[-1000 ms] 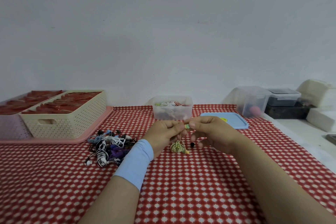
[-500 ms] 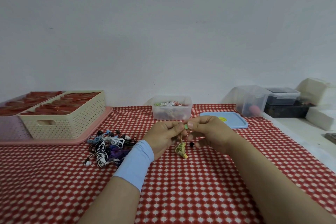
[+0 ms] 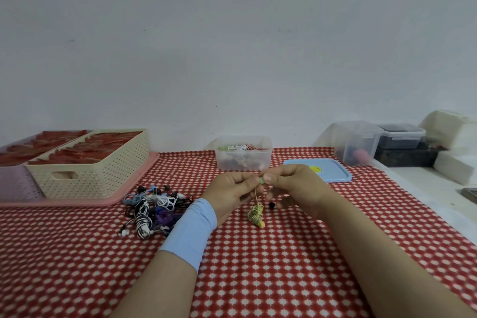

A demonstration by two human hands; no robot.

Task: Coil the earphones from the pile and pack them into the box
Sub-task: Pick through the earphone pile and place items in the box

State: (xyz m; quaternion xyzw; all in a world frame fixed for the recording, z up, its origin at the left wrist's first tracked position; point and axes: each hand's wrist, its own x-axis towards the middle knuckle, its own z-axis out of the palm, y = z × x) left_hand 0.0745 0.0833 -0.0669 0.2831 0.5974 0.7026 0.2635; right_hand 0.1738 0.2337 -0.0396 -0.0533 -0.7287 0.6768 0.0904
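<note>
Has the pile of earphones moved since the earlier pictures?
No. The pile of earphones still lies just in front of the pink tray, as before.

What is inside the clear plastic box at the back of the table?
The clear plastic box holds earphones: white, green and red cords show at the top. Lower layers blur behind its cloudy wall.

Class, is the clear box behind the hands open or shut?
Open: the clear box has no lid on; a blue lid lies flat beside it.
</note>
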